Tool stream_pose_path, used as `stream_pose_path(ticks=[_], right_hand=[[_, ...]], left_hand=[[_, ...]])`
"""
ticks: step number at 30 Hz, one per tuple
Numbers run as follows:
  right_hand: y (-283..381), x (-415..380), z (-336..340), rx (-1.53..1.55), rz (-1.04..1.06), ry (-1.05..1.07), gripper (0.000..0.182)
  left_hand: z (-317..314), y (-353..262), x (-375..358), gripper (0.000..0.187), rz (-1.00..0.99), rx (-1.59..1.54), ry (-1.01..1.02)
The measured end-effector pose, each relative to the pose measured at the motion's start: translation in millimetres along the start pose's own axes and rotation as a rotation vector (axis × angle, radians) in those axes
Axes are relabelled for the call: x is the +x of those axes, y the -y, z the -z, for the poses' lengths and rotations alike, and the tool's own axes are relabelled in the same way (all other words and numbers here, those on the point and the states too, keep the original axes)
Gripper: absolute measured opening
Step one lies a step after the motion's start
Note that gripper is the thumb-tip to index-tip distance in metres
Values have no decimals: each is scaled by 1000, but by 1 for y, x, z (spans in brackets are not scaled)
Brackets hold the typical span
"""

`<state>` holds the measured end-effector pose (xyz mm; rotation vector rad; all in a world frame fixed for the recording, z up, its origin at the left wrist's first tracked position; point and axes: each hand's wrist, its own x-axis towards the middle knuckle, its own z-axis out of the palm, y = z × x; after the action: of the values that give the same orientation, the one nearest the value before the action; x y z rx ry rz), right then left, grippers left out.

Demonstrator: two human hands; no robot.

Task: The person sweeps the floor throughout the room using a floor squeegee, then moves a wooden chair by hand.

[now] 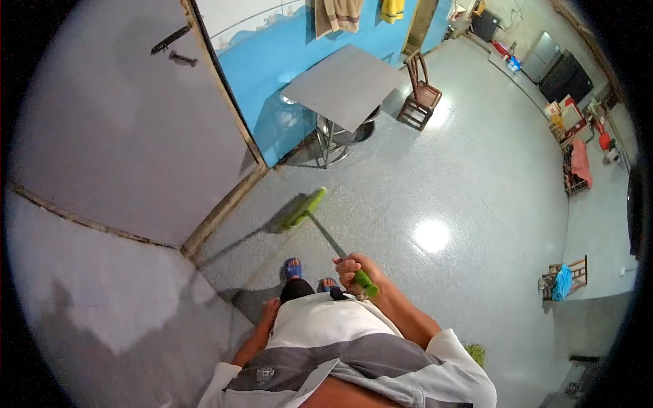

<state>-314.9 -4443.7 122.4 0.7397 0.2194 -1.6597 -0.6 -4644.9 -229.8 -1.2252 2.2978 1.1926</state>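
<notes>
My right hand (pixel 349 269) is closed around the green grip of a long-handled broom (pixel 326 232), in front of my body. Its grey pole slants forward and left to a wide green head (pixel 305 209), which rests on the grey floor near the door sill. My left hand (pixel 271 311) hangs low beside my left thigh. Its fingers are too small and partly hidden to show whether they are closed, and no object shows in it. My feet in blue sandals (pixel 293 268) stand just behind the broom head.
A grey-topped table (pixel 350 85) stands against the blue wall, with a wooden chair (pixel 421 95) beside it. The door (pixel 129 115) is on the left. Along the right wall are a basket with pink cloth (pixel 579 166) and a chair with blue cloth (pixel 563 281).
</notes>
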Motion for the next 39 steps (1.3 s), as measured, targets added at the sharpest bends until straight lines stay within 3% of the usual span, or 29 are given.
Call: stream_pose_path(ticks=[3, 12, 14, 17, 19, 21, 23, 24, 26, 28, 30, 35, 39], right_hand=[[7, 37, -1, 61, -56, 127, 15], [57, 149, 44, -5, -151, 249, 19], [58, 136, 65, -26, -75, 228, 20], [49, 89, 94, 369, 30, 140, 23], [30, 50, 103, 477, 56, 150, 24], [4, 25, 117, 278, 273, 182, 25], [-27, 7, 114, 396, 324, 192, 24], [-41, 1, 107, 496, 351, 194, 23], [-66, -4, 94, 620, 283, 287, 20], [-85, -2, 93, 640, 503, 73, 16], [-93, 0, 97, 635, 479, 85, 11], [-128, 5, 90, 639, 691, -174, 4], [-144, -3, 75, 790, 728, -161, 10]], left_hand=[[21, -6, 3, 29, -36, 24, 54], [77, -9, 67, 30, -206, 151, 189], [88, -7, 89, 30, -265, 187, 223], [100, -8, 125, 31, -390, 252, 294], [111, -29, 136, 31, -565, 320, 339], [122, -37, 145, 31, -858, 399, 365], [119, -42, 161, 32, -542, 394, 466], [157, -132, 111, 32, -385, 399, 498], [153, -147, 130, 32, -411, 459, 534], [150, -158, 141, 32, -432, 512, 568], [147, -174, 142, 30, -416, 482, 615], [138, -186, 137, 29, -487, 508, 639], [165, -215, 102, 28, -481, 513, 670]])
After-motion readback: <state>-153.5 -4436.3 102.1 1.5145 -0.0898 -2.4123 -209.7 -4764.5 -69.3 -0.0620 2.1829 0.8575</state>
